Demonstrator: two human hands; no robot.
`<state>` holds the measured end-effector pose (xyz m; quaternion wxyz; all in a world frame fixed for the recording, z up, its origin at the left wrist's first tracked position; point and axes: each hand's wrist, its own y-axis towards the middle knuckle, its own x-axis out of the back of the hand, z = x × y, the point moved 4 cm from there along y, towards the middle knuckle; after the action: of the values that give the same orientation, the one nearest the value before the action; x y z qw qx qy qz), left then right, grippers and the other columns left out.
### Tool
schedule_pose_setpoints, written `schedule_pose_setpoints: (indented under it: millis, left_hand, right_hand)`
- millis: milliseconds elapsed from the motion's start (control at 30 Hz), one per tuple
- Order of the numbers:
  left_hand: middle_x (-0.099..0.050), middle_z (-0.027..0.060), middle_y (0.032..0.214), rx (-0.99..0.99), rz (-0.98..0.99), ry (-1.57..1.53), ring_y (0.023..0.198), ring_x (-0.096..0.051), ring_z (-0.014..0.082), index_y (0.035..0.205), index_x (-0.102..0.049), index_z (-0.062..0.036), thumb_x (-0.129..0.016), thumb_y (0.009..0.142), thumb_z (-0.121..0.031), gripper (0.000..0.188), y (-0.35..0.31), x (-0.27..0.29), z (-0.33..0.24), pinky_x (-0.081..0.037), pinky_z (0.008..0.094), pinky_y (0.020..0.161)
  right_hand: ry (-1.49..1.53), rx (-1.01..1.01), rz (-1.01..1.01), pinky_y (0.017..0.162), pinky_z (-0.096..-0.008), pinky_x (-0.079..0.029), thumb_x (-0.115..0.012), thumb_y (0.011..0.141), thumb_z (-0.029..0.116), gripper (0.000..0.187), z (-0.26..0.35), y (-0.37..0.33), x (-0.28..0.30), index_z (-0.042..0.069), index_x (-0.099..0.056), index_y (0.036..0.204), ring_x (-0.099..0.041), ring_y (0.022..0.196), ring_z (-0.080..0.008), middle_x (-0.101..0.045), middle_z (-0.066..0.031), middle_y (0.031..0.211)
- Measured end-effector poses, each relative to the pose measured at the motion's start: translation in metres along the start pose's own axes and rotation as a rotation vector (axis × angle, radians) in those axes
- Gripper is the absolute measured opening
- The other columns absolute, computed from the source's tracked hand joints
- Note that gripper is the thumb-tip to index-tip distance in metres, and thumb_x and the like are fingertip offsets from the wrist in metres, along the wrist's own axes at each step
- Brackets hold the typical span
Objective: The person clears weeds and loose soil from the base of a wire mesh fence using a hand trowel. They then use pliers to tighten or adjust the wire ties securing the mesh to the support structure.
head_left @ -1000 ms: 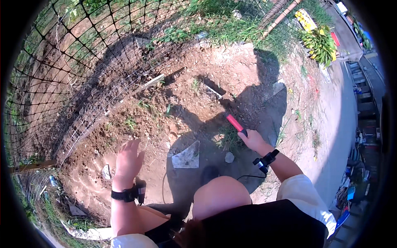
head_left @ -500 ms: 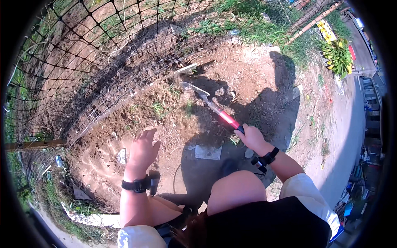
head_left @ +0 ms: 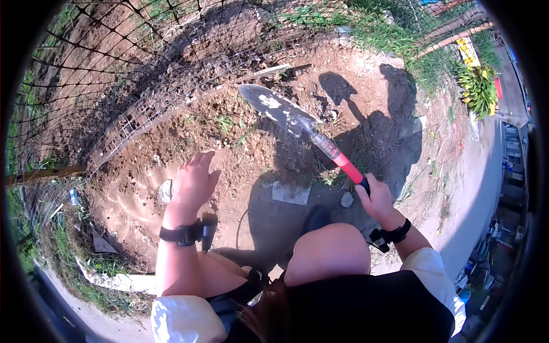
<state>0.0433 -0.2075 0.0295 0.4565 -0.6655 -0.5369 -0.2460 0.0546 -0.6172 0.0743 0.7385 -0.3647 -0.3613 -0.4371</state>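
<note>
My right hand [head_left: 377, 196] is closed around the black end of a short shovel's handle. The shovel [head_left: 347, 166] has a red shaft and a grey pointed blade [head_left: 277, 107] with pale soil stuck to it. Its blade is raised over the bare soil [head_left: 200, 128], pointing up and to the left, and its shadow falls on the dirt to the right. My left hand [head_left: 194, 179] hovers over the ground at the left with fingers stretched out and nothing in it. Each wrist wears a black strap with a small device.
Black mesh netting [head_left: 114, 51] with a low board edge [head_left: 137, 132] curves across the far left. A flat pale slab [head_left: 291, 192] lies before my knee. A yellow-green plant [head_left: 478, 91] stands at far right beside a concrete path [head_left: 457, 211]. Grass tufts and stones dot the soil.
The shovel blade has lifted out of the soil and risen toward me, now showing fully. My right hand has moved right and slightly down. My left hand has shifted slightly up and left.
</note>
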Motion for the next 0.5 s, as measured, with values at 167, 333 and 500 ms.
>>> schedule_pose_setpoints:
  millis: [167, 333, 500]
  left_hand:
    - [-0.060, 0.0152, 0.110, 0.036, -0.070, 0.093, 0.100, -0.059, 0.0323, 0.119, -0.053, -0.0068, -0.063, 0.080, -0.022, 0.043, 0.001, 0.008, 0.003, -0.047, 0.0406, 0.087]
    - [-0.056, 0.0157, 0.118, 0.051, -0.027, 0.093, 0.103, -0.058, 0.0337, 0.122, -0.051, -0.0085, -0.062, 0.082, -0.022, 0.044, -0.009, 0.011, 0.013, -0.046, 0.0410, 0.089]
    - [-0.059, 0.0125, 0.114, 0.020, -0.058, 0.096, 0.103, -0.058, 0.0300, 0.119, -0.053, -0.0062, -0.063, 0.081, -0.020, 0.042, -0.012, 0.007, 0.011, -0.043, 0.0400, 0.094]
  right_hand:
    - [-0.098, 0.068, 0.158, 0.055, -0.0485, -0.044, -0.056, 0.087, 0.034, 0.032, -0.035, -0.009, -0.048, 0.003, -0.050, 0.085, -0.058, 0.062, -0.0423, -0.058, -0.0194, 0.065]
    - [-0.121, -0.083, 0.271, 0.058, -0.0496, -0.044, -0.052, 0.088, 0.040, 0.038, -0.077, -0.034, -0.074, 0.002, -0.053, 0.084, -0.059, 0.066, -0.0430, -0.059, -0.0214, 0.068]
    - [-0.099, -0.243, 0.227, 0.061, -0.0494, -0.044, -0.048, 0.090, 0.041, 0.040, -0.131, -0.051, -0.068, 0.002, -0.055, 0.085, -0.058, 0.071, -0.0440, -0.058, -0.0230, 0.069]
